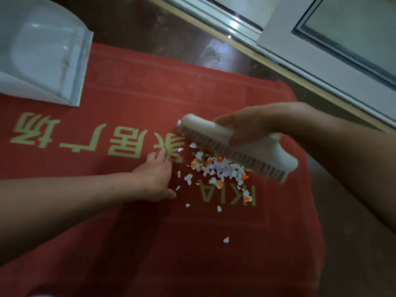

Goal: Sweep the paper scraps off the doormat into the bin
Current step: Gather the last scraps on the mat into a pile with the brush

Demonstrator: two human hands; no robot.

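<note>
Dark floor (150,24) is showing beyond a red mat (150,243), and a white door frame (300,54) is crossing the upper right corner. A pale dustpan (42,52) is lying at the mat's far left corner with its front edge overlapping the mat; the picture's edges are cutting off its rear. Gold lettering on the mat is reading upside down to us, and our left hand (156,176) and the scraps (220,169) are covering some characters. Our right hand (252,125) is curling its fingers round the white back of a brush (214,129), hiding its middle. The brush is looking slightly blurred, bristles down on the mat, just behind the scraps. Our left hand is lying flat on the mat just left of the scraps, fingers straight and close together, thumb spread apart. The white and orange scraps are sitting in a loose pile mid-mat, with a few strays nearer us.
</note>
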